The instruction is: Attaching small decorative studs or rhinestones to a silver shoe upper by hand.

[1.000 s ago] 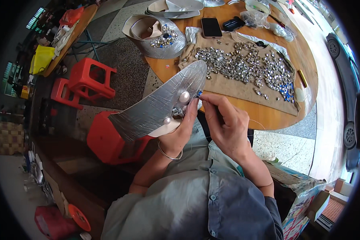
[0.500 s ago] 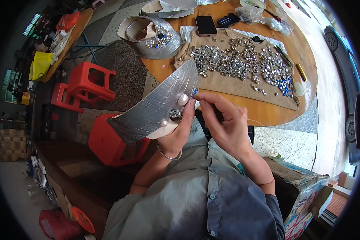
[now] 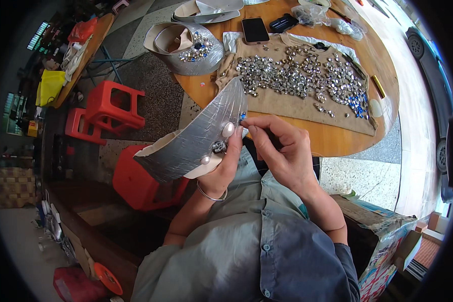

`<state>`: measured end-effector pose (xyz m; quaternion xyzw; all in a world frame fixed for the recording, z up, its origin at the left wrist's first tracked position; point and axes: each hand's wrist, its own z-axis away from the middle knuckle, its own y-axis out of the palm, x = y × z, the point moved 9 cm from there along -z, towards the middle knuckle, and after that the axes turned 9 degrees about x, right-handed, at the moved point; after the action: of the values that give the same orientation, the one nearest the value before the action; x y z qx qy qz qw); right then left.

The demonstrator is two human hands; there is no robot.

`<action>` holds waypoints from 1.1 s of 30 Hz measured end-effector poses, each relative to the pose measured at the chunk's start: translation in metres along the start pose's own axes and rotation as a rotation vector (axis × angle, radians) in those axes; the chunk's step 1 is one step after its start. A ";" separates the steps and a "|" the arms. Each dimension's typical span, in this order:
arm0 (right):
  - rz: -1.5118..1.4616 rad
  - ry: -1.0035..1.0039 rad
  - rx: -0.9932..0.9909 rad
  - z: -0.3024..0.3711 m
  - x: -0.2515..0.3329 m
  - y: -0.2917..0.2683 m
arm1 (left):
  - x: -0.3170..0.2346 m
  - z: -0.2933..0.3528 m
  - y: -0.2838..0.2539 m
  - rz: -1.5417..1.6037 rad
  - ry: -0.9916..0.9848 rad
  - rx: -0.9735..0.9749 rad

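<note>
Since the earlier frame both hands sit slightly farther right and higher in view; the round table has slid a little nearer, grip unchanged.

Left hand (image 3: pixel 225 163): clasped around the near edge of a curved silver band (image 3: pixel 196 138), thumb on its outer face, fingers behind. Band is held up in the air just in front of the chest, tilted, its far tip rising toward the table edge. On the band near the thumb: a pale oval stone (image 3: pixel 228 130), a smaller pearl-like stone (image 3: pixel 205 160), a dark faceted stone (image 3: pixel 218 147).

Right hand (image 3: pixel 282 151): fingers pinched together on a small blue gem (image 3: pixel 242 116), pressed at the band's right edge. Fingertips of both hands nearly touching.

Round wooden table (image 3: pixel 332 143), far side: tan cloth (image 3: pixel 292 103) spread with a heap of silver rhinestones (image 3: pixel 287 75); a cluster of blue stones (image 3: pixel 356 100) at its right end. Second silver band (image 3: pixel 186 50), already studded with gems, stands at the table's left rim. Phone (image 3: pixel 255 30) lies beyond the cloth, dark case (image 3: pixel 283 22) just beside it.

Left of the table: red plastic stools (image 3: pixel 113 108) on the speckled floor, one more (image 3: pixel 141 181) directly under the held band. Cardboard box (image 3: pixel 382 241) near right.
</note>
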<state>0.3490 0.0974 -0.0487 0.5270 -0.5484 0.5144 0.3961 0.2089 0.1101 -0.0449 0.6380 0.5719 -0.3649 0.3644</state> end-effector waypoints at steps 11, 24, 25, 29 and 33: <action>-0.101 0.042 0.003 0.001 -0.006 -0.012 | 0.007 0.003 0.012 -0.017 -0.025 0.004; -0.107 -0.100 -0.175 0.003 -0.016 -0.030 | -0.008 0.000 0.049 -0.665 0.489 0.379; -0.104 -0.100 -0.176 0.004 -0.013 -0.033 | -0.001 -0.008 0.054 -0.636 0.368 0.490; -0.304 0.000 -0.121 -0.003 -0.021 -0.036 | 0.028 -0.001 0.002 0.227 -0.208 0.044; -0.873 0.182 0.222 -0.009 -0.050 0.008 | 0.020 -0.011 -0.002 0.581 -0.380 0.101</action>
<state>0.3469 0.1141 -0.0977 0.7008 -0.1797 0.3992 0.5633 0.2094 0.1294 -0.0578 0.7120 0.2694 -0.3861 0.5209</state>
